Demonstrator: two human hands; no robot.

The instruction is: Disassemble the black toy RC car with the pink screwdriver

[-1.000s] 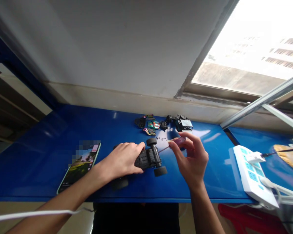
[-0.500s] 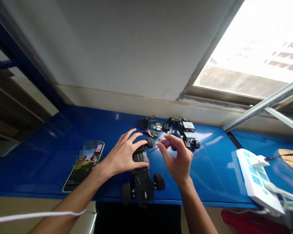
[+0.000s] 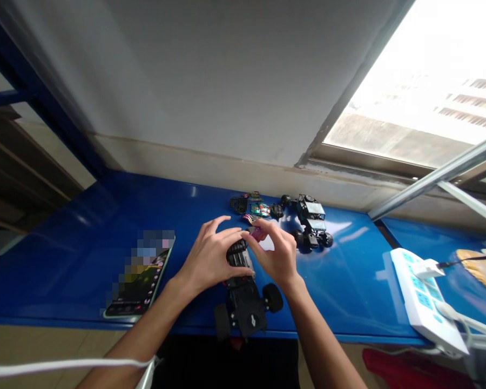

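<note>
Near the front edge of the blue table lies a black toy car chassis (image 3: pixel 247 308), its rear wheels toward me. My left hand (image 3: pixel 208 256) is closed around the chassis's far half, thumb on the near side and fingers over the far end. My right hand (image 3: pixel 277 254) pinches the purple handle of a screwdriver (image 3: pixel 258 233) at that far end, right beside my left fingertips. The screwdriver's tip is hidden, so I cannot tell what it touches. Beyond my hands lie colourful toy car body parts (image 3: pixel 260 209).
A second toy car (image 3: pixel 311 213), black and pale, stands near the wall. To the left lies a phone (image 3: pixel 146 292) with its screen lit. A white power strip (image 3: pixel 425 308) with plugs sits at the right, near a window (image 3: pixel 421 97).
My right hand has moved left with the screwdriver, up to the chassis's far end and my left fingers. The chassis and left hand appear slightly farther right.
</note>
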